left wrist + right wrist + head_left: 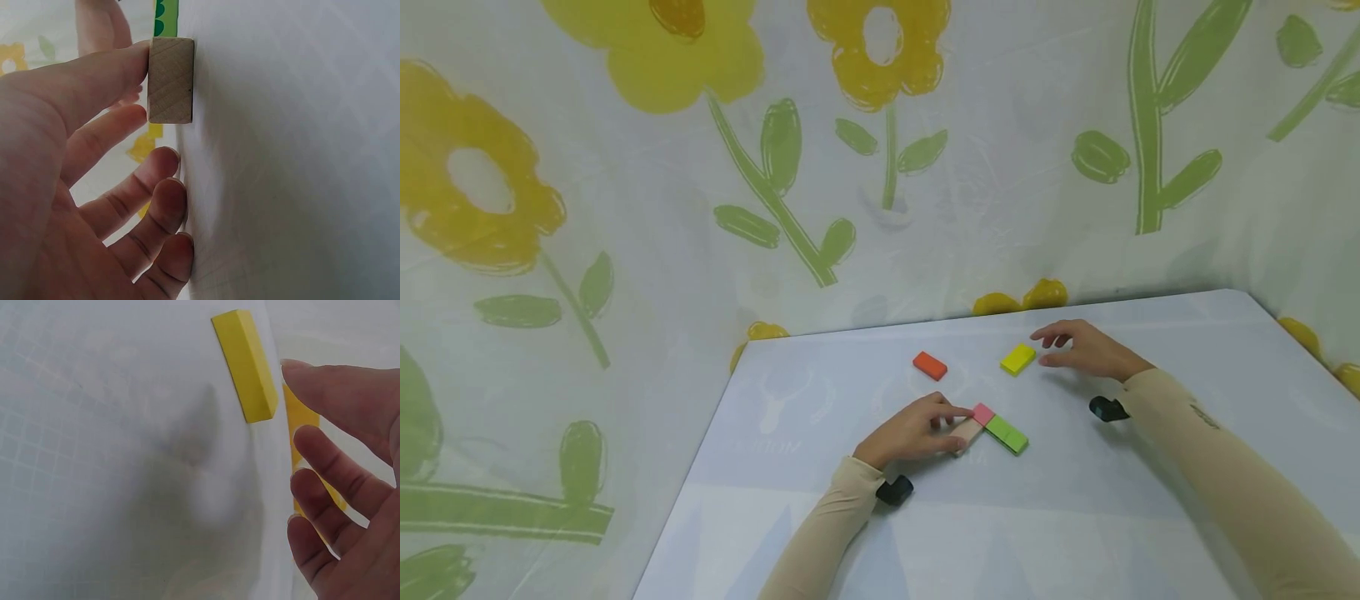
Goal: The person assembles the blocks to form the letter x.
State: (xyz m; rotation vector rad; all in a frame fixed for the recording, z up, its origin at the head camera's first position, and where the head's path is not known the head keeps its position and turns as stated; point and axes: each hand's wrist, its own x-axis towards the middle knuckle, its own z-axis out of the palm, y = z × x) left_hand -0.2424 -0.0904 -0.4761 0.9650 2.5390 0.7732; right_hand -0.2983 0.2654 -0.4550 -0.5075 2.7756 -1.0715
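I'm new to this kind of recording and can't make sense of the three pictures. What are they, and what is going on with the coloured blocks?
A person works with bare hands on a pale table. One picture comes from a head camera, the others from cameras on each wrist. The left hand touches a plain wooden block lying beside a pink block and a green block. The right hand hovers open by a yellow block, not touching it. An orange block lies apart. Nothing is lifted.

Pale table (820,533) against a flower-printed curtain (625,208)
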